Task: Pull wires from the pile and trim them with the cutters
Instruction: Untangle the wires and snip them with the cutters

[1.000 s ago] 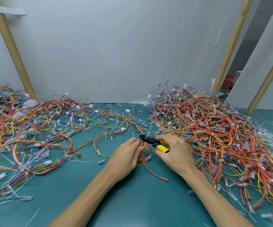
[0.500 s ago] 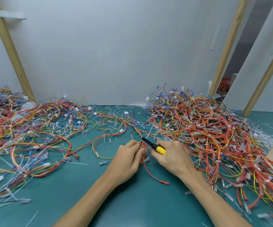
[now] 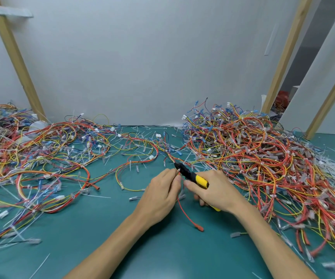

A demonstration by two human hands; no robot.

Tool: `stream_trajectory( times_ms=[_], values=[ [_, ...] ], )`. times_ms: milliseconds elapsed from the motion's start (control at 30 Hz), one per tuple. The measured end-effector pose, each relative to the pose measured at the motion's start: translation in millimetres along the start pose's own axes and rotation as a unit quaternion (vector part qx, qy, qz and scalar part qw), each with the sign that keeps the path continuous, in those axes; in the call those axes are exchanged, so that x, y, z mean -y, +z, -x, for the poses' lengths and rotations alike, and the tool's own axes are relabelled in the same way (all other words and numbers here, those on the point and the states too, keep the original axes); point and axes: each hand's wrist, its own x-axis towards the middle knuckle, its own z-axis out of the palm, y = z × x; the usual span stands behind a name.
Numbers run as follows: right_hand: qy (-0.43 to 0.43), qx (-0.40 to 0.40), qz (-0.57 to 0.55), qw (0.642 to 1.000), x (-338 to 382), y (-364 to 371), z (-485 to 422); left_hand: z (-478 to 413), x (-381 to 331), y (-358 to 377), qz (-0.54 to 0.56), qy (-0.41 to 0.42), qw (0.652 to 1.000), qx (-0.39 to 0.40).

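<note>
— cutters in the head view: where are they?
— at the middle of the green table, in the right hand. its fingers are wrapped round the yellow handles, and the black nose points toward eleven o'clock.
— and the left hand?
— at nine o'clock of the right one, almost touching it. its fingertips are drawn together, pinching a few thin wires right at the nose of the cutters. whether the blades have closed on them i cannot tell; that spot is too small.
— which wires?
— a red wire is the plain one. it falls from the pinch toward five o'clock and ends on the table in a red terminal, between the two forearms.
— the pile?
— the big pile lies at three o'clock of the hands, a heap of red, orange, yellow and blue strands; the right wrist is just beside its edge. a looser spread of the same wires covers the table at nine o'clock.
— anything else?
— white offcuts at two o'clock, past the big pile. one wooden post leans against the white wall at ten o'clock, another post at one o'clock. a small clear sleeve lies just beside the left hand.
</note>
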Motion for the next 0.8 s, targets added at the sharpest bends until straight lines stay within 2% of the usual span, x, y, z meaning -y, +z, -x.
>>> stream_trajectory(
  times_ms=[100,233,367,633,800],
  values=[
    [-0.025,-0.039,0.064,0.997,2.6,1.0,1.0,-0.1,2.8,-1.6,-0.043,-0.016,0.999,-0.004],
    [-0.035,-0.034,0.091,0.995,5.2,1.1,1.9,1.6,-0.2,-2.5,-0.088,-0.029,0.995,-0.018],
    [-0.044,-0.016,0.092,0.995,7.6,2.4,2.0,0.1,-1.8,-4.0,-0.080,-0.044,0.995,-0.046],
    [-0.032,-0.064,0.152,0.986,13.1,4.7,5.2,-0.2,4.2,-6.0,-0.084,-0.014,0.996,-0.029],
    [-0.020,-0.067,0.161,0.984,16.5,4.4,5.4,0.6,5.2,-6.3,-0.089,-0.014,0.996,-0.025]
  ],
)
